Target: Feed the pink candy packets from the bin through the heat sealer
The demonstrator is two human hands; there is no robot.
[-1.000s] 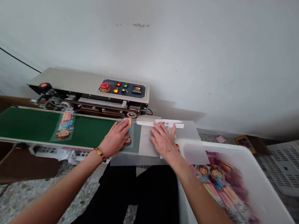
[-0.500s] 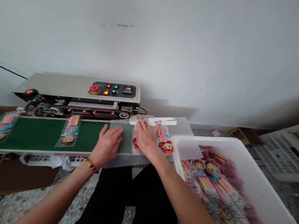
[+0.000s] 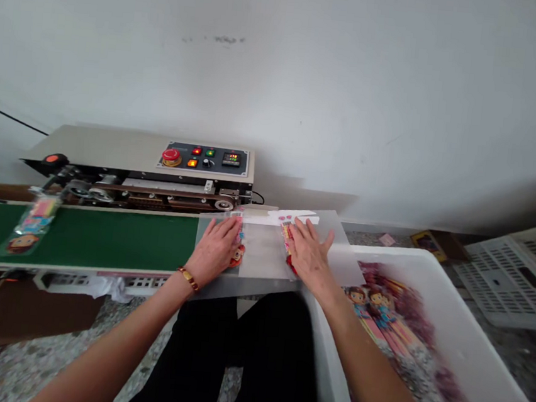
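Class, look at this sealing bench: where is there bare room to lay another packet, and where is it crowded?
The green belt is bare between the far-left packet and the left hand. A narrow strip of clear plate lies bare between it and the right hand. The white tub is crowded with packets.

- The scene is lit evenly by soft, diffuse light; no glare is seen on the white wall.
- A faint shadow of the sealing machine is thrown rightward onto the wall.
- The control panel lamps are rendered as small glowing spots.
- The left hand and right hand are shown fairly sharp.
- The white bin and its packets are smeared toward the lower right corner.
- Straight lines are bowed at the edges; the upper right corner is darkened.
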